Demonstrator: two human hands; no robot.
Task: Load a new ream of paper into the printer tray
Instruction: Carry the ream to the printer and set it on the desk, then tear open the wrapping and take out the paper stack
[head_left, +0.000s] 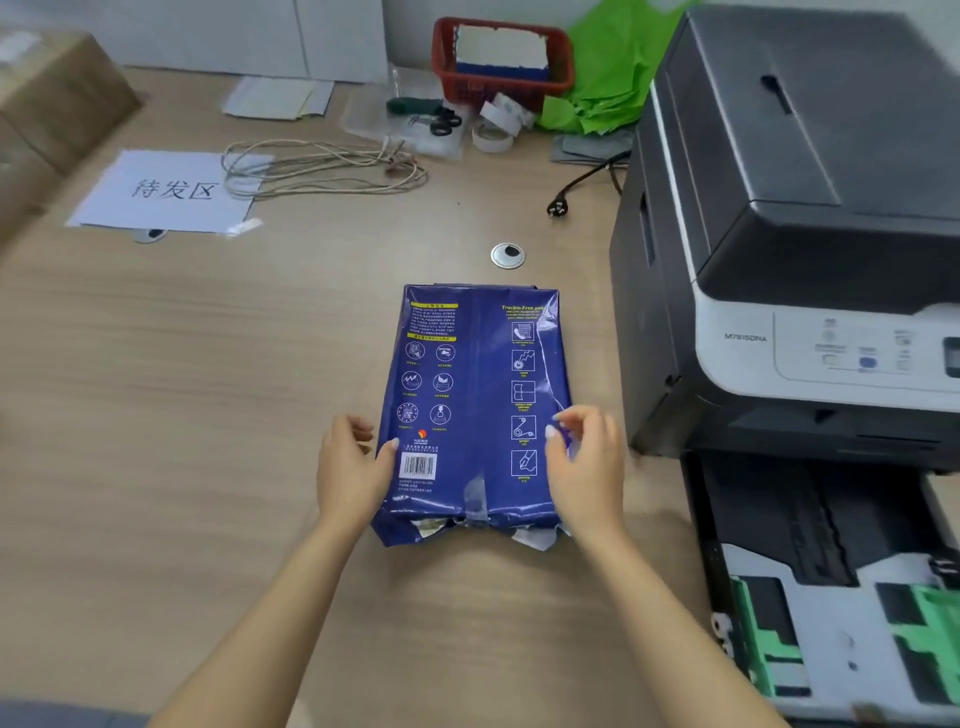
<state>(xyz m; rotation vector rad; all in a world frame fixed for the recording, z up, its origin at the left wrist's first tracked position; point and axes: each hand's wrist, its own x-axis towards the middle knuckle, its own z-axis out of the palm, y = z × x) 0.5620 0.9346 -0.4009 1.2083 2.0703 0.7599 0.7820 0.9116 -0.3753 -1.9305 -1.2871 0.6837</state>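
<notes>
Ream (470, 410) sits flat on the desk (208, 415), just left of the printer (789, 234), back panel up, near end of the blue wrapper already torn with white showing through. Paper tray (831, 623) is pulled out at lower right, green guides visible, looks empty of paper. Left hand (353, 467) is loosely curled against the ream's left edge, thumb on top, steadying rather than gripping. Right hand (587, 457) is half open at the right edge, thumb and forefinger pinched near a creased bit of wrapper; probably has hold of the film, but the view's too soft there to be sure. Handling guess: a full ream is dense and heavy, stiff as a block but the glossy wrap is slick and tears easily, so strip the wrapper first, then lift the stack from both long sides with support underneath, or it fans and slides. Readable text: "Trouble-Free" heading on the wrapper, barcode near the left hand, icon grid; printer badge looks like "M7515DNA"; sheet (166, 189) on the desk reads "待发区".
</notes>
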